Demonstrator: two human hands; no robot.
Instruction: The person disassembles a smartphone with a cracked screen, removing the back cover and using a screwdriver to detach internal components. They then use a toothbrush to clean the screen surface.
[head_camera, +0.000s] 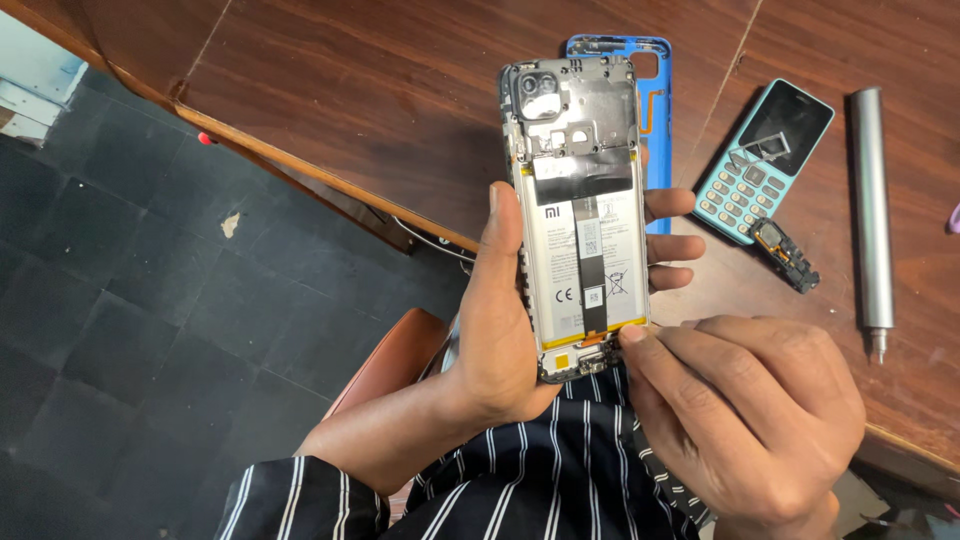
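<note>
Gripping an opened smartphone (580, 215) from its left side, the left hand (510, 330) holds it upright in the air over the near edge of a brown wooden table (380, 90), thumb along the left rim and fingers (672, 247) wrapped round the right rim from behind. The phone's back is off, so its frame works like a shallow tray: a white battery (585, 262) with a black strip down its middle fills the lower part, a metal shield plate (590, 105) and camera block (538, 92) sit above, and a small board shows at the bottom end. The right hand (745, 420) is loosely curled just below and right of the phone, its fingertip (633, 334) pressed to the yellow strip at the battery's lower right corner; it clasps nothing that can be seen.

Behind the phone a blue back cover (660, 120) lies flat on the table, partly hidden. Right of it lies a teal keypad phone (765, 160), tilted, with a small dark module (785, 255) touching its lower corner. A grey cylindrical screwdriver (870, 215) lies well right of those, tip toward the person. The table's edge runs diagonally from upper left down to the phone; beyond it is open dark tiled floor (120, 330). A striped dark sleeve (560, 470) fills the bottom.
</note>
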